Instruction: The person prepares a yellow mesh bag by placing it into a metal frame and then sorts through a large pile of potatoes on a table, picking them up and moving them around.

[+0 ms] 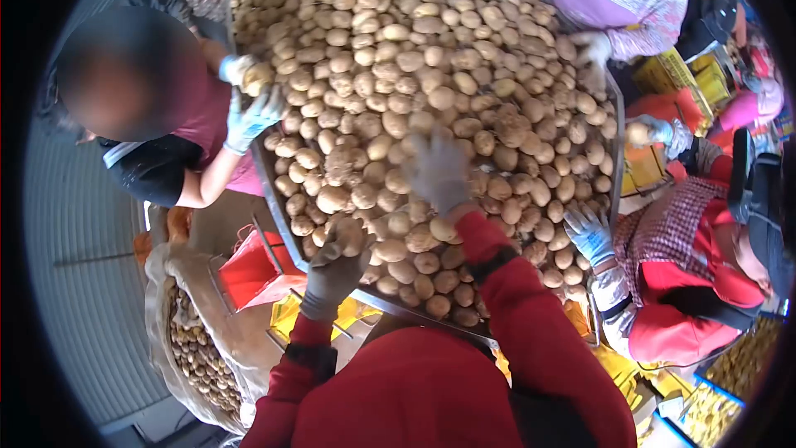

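Observation:
A long metal sorting tray [274,191] is heaped with several potatoes [414,58]. My left hand [333,270], in a grey glove and red sleeve, is closed around a potato [348,234] at the tray's near-left edge. My right hand [439,172], also gloved, is blurred and hovers over the potatoes in the middle of the pile; whether it holds anything is unclear.
A person at the left in blue-white gloves [249,116] holds a potato. A person at the right reaches in with a blue glove [590,234]. A third person's white gloves [593,50] work at the far end. A sack of potatoes [199,357] and a red crate [253,270] stand lower left.

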